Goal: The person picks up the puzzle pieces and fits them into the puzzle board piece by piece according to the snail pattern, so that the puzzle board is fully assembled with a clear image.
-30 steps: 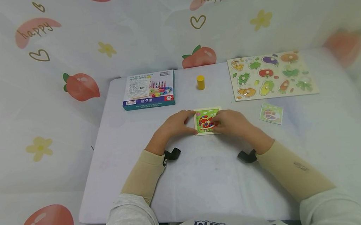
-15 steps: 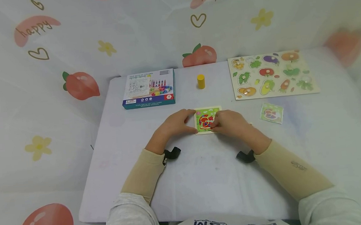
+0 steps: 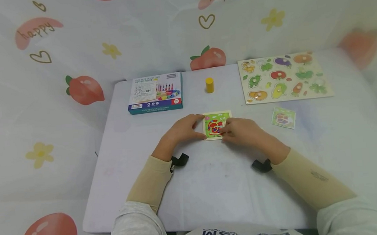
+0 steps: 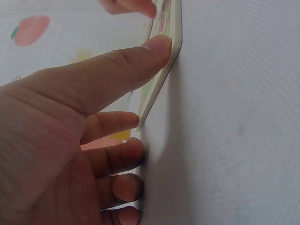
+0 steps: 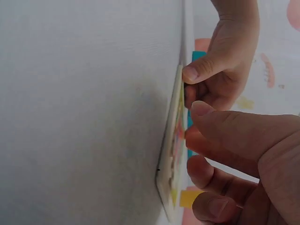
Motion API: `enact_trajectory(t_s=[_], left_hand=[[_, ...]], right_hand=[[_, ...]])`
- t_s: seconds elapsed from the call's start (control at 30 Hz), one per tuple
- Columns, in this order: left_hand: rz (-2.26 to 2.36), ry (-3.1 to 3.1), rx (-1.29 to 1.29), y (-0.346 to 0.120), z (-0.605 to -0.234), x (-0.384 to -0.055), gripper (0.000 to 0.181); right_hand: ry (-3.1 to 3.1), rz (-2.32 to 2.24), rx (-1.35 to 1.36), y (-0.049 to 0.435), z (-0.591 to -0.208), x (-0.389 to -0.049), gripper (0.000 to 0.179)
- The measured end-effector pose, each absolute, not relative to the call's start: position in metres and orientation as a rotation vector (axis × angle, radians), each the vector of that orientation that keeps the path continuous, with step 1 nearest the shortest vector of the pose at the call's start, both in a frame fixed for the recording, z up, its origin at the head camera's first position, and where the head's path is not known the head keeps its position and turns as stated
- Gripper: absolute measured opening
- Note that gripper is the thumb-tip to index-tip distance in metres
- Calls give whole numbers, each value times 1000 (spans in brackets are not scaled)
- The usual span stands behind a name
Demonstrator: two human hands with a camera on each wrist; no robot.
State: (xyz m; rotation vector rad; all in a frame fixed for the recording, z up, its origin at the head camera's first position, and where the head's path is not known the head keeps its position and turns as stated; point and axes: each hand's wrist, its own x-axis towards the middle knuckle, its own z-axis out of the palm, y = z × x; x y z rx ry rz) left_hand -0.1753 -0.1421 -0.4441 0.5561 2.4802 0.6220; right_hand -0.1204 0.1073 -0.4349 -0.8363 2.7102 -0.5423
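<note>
A small square wooden puzzle board [image 3: 216,115] lies on the table, with a green picture and red and blue pieces in its middle. My left hand [image 3: 184,129] holds its left side between thumb and index finger, the thumb at the near corner [image 4: 176,42] and the index finger at the far one. My right hand [image 3: 241,130] is over the board's right side. In the right wrist view its index fingertip [image 5: 194,140] touches or nearly touches the pieces, and the thumb [image 5: 206,110] stands apart from it. No piece shows between these fingers. The right hand hides part of the board.
A matching picture card [image 3: 283,118] lies to the right of the board. Behind are a boxed bead set [image 3: 155,93], a yellow cylinder [image 3: 209,85] and a large vegetable peg puzzle [image 3: 285,78]. A patterned cloth [image 3: 155,28] hangs beyond the white table [image 3: 201,190].
My right hand has shifted slightly to the right and its pinching fingers have loosened over the board. The left hand and the board stay in place.
</note>
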Motion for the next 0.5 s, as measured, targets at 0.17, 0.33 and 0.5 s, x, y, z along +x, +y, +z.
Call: enact_trajectory(t_s=[0.17,0.33,0.5], left_hand=[[613,2483,551,-141,-444,-176,86],[610,2482,546,-140,-443,-176,86],[607,2481,550,-140,-445,-175,86]], right_hand=[[2742,-575,-814,111,-428,-113,34],[2768,-626,-757,117,-418,-105,37],[2803,-645,-737,127,-415,-96,37]])
